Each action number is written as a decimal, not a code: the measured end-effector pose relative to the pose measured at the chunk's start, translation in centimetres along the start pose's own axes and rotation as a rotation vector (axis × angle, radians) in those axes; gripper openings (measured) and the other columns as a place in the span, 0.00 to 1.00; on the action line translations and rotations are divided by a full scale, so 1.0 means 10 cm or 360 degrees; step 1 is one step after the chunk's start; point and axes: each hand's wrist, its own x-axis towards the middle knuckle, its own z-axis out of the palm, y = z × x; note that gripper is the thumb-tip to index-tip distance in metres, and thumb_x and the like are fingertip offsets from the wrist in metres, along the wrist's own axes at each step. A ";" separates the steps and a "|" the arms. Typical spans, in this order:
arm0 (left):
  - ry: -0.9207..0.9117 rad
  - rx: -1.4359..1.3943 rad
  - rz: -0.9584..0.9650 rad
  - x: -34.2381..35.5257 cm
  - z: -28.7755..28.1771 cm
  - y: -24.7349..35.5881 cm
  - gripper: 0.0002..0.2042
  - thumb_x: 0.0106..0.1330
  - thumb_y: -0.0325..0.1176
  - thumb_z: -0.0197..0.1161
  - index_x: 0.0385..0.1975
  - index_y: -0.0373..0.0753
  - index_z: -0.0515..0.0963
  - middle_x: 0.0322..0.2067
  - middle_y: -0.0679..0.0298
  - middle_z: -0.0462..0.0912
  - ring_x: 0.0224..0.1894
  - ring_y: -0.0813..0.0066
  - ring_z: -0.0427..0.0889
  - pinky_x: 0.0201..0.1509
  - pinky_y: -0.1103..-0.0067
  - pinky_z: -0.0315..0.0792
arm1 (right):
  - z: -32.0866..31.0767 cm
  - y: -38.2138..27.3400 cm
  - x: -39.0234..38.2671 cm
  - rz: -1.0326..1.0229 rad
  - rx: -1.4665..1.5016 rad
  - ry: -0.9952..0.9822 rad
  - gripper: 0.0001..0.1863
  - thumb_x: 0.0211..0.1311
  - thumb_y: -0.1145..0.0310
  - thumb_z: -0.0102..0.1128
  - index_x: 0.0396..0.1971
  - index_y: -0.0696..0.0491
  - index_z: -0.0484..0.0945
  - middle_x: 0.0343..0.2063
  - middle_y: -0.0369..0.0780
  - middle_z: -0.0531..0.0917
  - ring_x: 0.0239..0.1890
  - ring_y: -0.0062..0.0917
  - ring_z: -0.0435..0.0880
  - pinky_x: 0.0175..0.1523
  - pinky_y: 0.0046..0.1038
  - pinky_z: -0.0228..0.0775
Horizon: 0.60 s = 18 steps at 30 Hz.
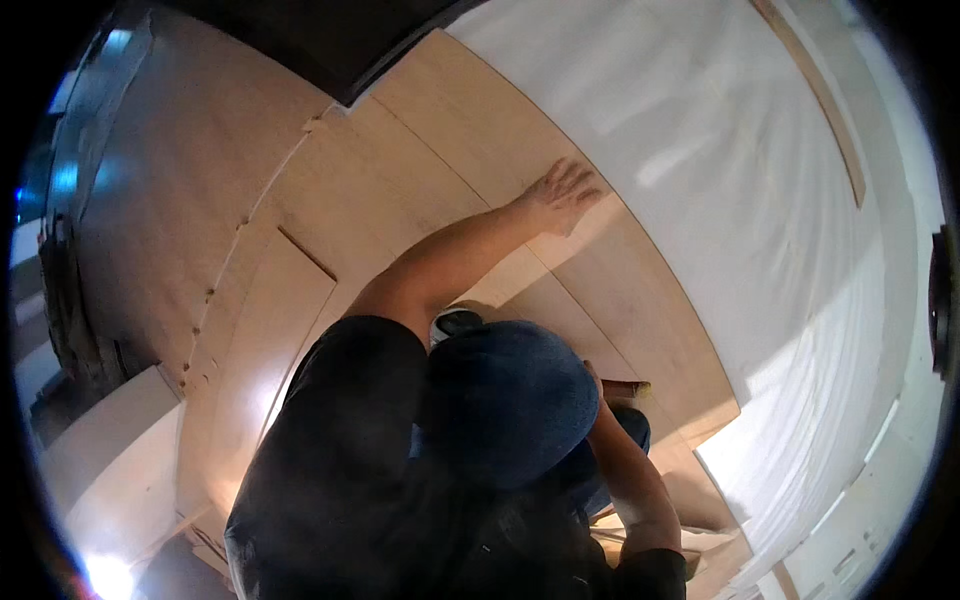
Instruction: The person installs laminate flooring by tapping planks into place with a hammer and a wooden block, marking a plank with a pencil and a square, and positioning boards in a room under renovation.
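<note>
My left arm reaches across pale wooden boards (430, 100), and my left hand (566, 193) lies on one near its edge beside white sheeting, fingers spread. My right hand (594, 385) is down beside my bent, jean-covered knee (510, 400), mostly hidden by it, and appears closed around a brown handle (625, 389) with a yellowish end; the rest of that object is out of sight. A dark shoe (455, 325) shows behind the knee.
Wrinkled white sheeting (720, 170) lies along the right, with a narrow wooden strip (822, 90) on it. A loose board (275, 310) rests at the left, with more panels (110, 450) beyond and a bright light at lower left. A dark object (350, 40) juts in at the top.
</note>
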 end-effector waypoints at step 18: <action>-0.0505 -0.0375 -0.1361 -3.32 0.69 0.23 0.47 0.71 0.66 0.47 0.80 0.44 0.36 0.79 0.50 0.24 0.80 0.45 0.24 0.79 0.47 0.29 | 1.28 -0.31 -0.64 -0.0294 -0.0342 0.0380 0.35 0.66 0.47 0.58 0.69 0.50 0.70 0.73 0.45 0.63 0.74 0.45 0.59 0.75 0.51 0.54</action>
